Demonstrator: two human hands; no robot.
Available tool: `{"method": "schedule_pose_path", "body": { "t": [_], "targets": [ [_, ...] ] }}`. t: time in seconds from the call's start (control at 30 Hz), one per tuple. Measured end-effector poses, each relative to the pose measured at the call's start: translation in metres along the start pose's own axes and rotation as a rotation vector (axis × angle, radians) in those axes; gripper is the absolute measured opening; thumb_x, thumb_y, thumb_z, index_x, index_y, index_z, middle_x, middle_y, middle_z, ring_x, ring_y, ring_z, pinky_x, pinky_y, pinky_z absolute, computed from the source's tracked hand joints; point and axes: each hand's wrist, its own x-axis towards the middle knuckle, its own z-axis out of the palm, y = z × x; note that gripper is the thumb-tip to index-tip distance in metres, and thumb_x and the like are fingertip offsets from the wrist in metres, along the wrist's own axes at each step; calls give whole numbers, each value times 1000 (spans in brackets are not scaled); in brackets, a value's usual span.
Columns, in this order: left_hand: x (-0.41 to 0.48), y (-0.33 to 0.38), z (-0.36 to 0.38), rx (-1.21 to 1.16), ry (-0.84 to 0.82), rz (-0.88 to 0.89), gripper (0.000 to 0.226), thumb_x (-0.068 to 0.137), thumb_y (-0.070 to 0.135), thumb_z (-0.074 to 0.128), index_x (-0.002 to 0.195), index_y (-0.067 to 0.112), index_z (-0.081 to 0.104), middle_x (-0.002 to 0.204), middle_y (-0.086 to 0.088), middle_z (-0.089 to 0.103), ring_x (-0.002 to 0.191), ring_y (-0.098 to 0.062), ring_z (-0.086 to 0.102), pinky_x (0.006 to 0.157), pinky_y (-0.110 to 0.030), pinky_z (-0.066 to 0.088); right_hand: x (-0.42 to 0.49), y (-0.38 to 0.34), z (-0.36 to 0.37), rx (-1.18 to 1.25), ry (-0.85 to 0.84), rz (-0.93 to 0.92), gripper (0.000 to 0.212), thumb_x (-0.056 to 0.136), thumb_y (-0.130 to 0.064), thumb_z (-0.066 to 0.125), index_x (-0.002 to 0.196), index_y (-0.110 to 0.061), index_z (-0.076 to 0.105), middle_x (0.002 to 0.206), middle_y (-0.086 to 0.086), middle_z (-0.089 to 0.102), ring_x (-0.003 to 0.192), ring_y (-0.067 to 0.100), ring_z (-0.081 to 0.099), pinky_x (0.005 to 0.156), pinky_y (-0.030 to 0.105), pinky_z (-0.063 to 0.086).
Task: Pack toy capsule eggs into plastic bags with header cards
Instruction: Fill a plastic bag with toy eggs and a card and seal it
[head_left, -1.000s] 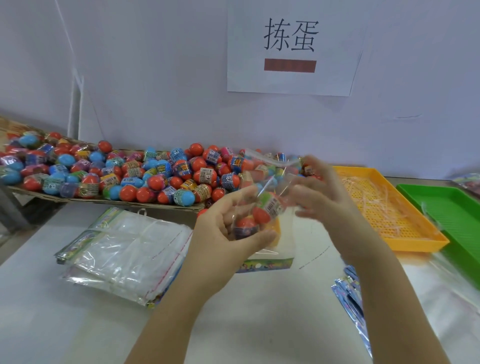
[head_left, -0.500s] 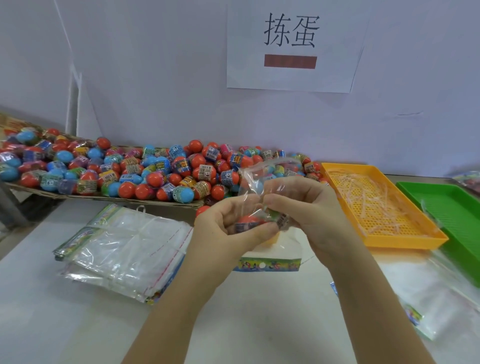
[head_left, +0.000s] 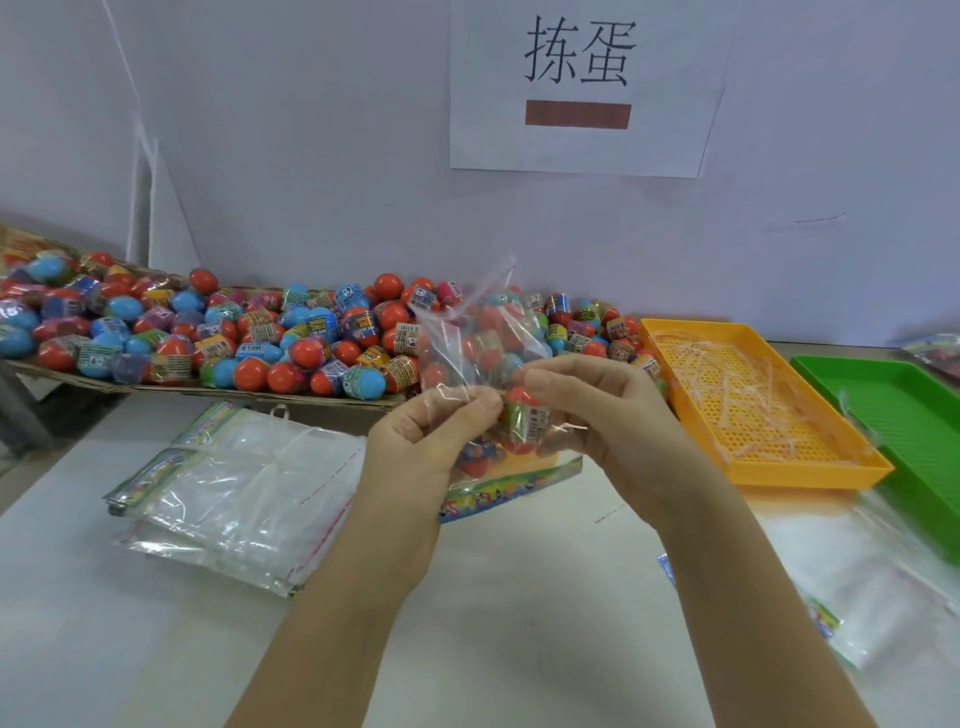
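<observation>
Clear plastic bag: pinched between left hand and right hand, fingers curled on the film, held above the worktop's middle. Contents: red-topped capsule egg, at least one more below it. Header card: at the bag's bottom end. Empty bags: stacked, left side. Loose eggs: heaped along back edge. Orange tray, green tray: back right corner.

egg pile: red, blue | tray right of pile: orange, perforated | next tray: green | bag's header card: multicoloured
</observation>
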Motion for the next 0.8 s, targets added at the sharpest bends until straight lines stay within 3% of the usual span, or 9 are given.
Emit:
{"method": "schedule_pose_path", "body": {
  "t": [0.1,0.2,0.3,0.37,0.5,0.63,0.73,0.8],
  "targets": [
    [0,0,-2,-36,2,-2,39,46,40,80,80,21,78,89,-8,77,79,-22,75,63,-33,60,1,2,1,11,3,-32,6,70,-24,74,74,-22,77,77,0,73,73,9,68,62,17,52],
    [1,-1,-2,-30,-17,-5,39,46,40,81,81,23,79,91,-6,77,81,-22,75,62,-32,61,3,5,2,-37,35,-64,23,86,-7,65,71,-23,73,72,-5,70,70,8,66,62,17,51],
    [1,-2,-2,-17,-14,34,34,49,40,80,79,26,79,89,-5,77,79,-20,74,64,-34,60,2,3,6,-27,26,-62,2,83,-22,69,84,-23,70,80,-4,71,75,10,67,62,20,52],
    [2,-2,-3,19,13,67,33,49,43,79,80,30,79,88,-3,77,80,-19,74,66,-34,59,1,3,5,-75,22,-53,25,70,-31,74,93,-21,71,86,0,73,80,13,69,66,22,54],
    [3,0,-7,22,-26,96,37,47,42,81,82,31,79,88,-3,77,80,-19,75,62,-26,58,2,4,8,-100,53,-87,13,76,-2,74,84,-12,71,76,6,71,73,20,67,70,28,57],
    [2,0,-10,76,-161,61,62,47,26,94,106,24,73,100,-5,76,94,-23,73,76,-29,59,6,11,14,-18,133,-134,22,78,5,69,75,-17,68,69,-1,69,67,13,64,63,25,54],
    [5,4,-16,81,-96,94,53,50,29,88,100,18,76,96,-9,77,90,-26,74,71,-27,59,9,14,14,56,119,-115,19,77,-18,76,92,-24,68,80,-4,72,77,11,68,68,25,54],
    [10,8,-25,-16,28,124,52,48,31,86,96,16,77,95,-10,77,86,-25,75,66,-25,58,16,20,7,49,254,-89,28,77,-35,76,102,-32,64,88,-8,72,82,7,67,69,24,55]
  ]
}}
